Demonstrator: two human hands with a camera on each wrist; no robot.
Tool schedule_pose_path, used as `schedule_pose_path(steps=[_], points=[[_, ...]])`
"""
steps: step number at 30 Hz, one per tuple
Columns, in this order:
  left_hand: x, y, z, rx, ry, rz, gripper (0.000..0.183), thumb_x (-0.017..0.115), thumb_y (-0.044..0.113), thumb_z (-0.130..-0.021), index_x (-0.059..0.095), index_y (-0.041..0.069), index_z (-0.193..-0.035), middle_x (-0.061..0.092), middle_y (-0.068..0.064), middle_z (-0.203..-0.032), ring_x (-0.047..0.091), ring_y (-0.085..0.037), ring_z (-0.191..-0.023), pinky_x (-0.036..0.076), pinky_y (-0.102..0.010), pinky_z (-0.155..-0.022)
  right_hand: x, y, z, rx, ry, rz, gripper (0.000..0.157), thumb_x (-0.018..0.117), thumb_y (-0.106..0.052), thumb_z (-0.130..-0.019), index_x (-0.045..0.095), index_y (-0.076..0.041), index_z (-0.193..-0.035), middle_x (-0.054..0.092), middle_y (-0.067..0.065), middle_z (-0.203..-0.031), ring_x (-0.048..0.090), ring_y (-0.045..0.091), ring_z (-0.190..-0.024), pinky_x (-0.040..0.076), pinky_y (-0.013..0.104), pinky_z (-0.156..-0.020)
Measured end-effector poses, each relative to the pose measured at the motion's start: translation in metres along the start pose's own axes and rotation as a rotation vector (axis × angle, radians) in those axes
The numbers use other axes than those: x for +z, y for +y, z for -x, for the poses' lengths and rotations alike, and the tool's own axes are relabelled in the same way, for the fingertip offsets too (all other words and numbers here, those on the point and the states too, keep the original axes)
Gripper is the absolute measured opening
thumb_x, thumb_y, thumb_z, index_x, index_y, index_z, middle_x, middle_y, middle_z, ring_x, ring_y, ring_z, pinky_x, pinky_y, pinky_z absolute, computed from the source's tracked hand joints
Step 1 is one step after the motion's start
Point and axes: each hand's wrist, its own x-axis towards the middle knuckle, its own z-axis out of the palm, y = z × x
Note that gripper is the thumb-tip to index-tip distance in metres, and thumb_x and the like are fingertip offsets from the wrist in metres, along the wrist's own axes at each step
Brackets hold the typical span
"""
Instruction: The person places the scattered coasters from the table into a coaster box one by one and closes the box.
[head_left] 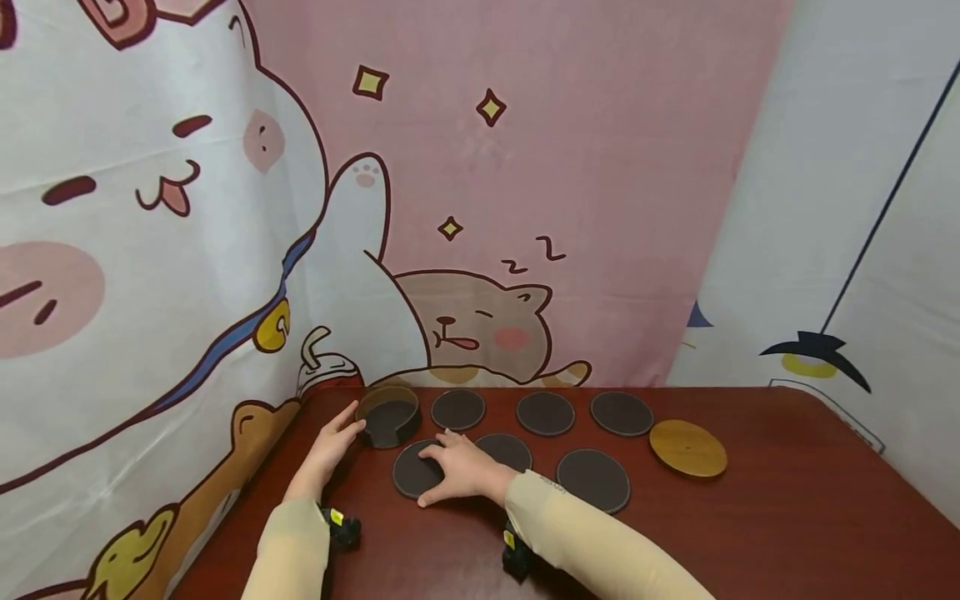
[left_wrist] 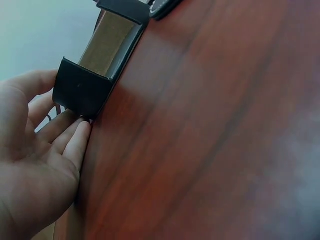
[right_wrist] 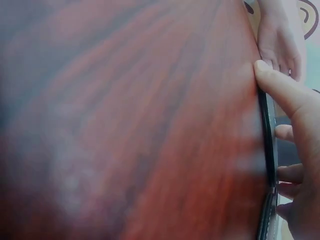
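My left hand is at the left side of a round black holder with a slot in its front wall. In the left wrist view, loosely bent fingers rest against the holder's black outer wall; its inside is tan. My right hand spreads over the nearest-left black round coaster, which lies flat on the table. Its thumb is at the coaster's near edge in the right wrist view. The other fingertips reach over the coaster's top and far side.
More black coasters lie in two rows, among them one at the back and one at the front right. A round wooden disc lies right of them on the red-brown table. A cartoon-print cloth hangs behind.
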Motion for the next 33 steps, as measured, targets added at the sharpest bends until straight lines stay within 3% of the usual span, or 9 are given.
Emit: schedule_pose_path(steps=[8, 12, 24, 33], points=[[0.003, 0.0, 0.015, 0.002, 0.013, -0.008, 0.058, 0.053, 0.025, -0.088, 0.028, 0.017, -0.139, 0.021, -0.013, -0.143, 0.024, -0.031, -0.127, 0.025, -0.044, -0.099, -0.008, 0.012, 0.009, -0.066, 0.044, 0.004, 0.078, 0.06, -0.073, -0.056, 0.052, -0.03, -0.12, 0.043, -0.001, -0.127, 0.043, 0.018, -0.112, 0.041, 0.034, -0.086], [0.005, 0.0, 0.021, 0.005, 0.031, -0.011, 0.056, 0.054, 0.025, -0.087, 0.031, 0.018, -0.138, 0.024, -0.013, -0.142, 0.023, -0.03, -0.127, 0.025, -0.044, -0.099, -0.016, 0.022, 0.016, -0.069, 0.049, -0.013, 0.077, 0.06, -0.073, -0.055, 0.052, -0.033, -0.12, 0.042, 0.002, -0.129, 0.047, 0.017, -0.108, 0.043, 0.033, -0.082], [0.003, -0.002, 0.043, 0.005, 0.028, -0.044, 0.058, 0.054, 0.031, -0.087, 0.031, 0.019, -0.138, 0.023, -0.009, -0.143, 0.015, -0.03, -0.13, 0.015, -0.051, -0.1, -0.05, 0.04, 0.018, -0.112, 0.107, -0.052, 0.073, 0.057, -0.074, -0.057, 0.048, -0.039, -0.12, 0.038, -0.001, -0.133, 0.047, 0.017, -0.109, 0.041, 0.033, -0.082], [0.005, 0.0, 0.045, 0.027, 0.021, -0.037, 0.058, 0.054, 0.03, -0.086, 0.031, 0.02, -0.138, 0.025, -0.008, -0.142, 0.016, -0.028, -0.13, 0.015, -0.049, -0.101, -0.066, 0.042, 0.011, -0.1, 0.158, -0.031, 0.075, 0.056, -0.074, -0.057, 0.048, -0.038, -0.122, 0.039, -0.003, -0.132, 0.046, 0.018, -0.108, 0.041, 0.035, -0.082]])
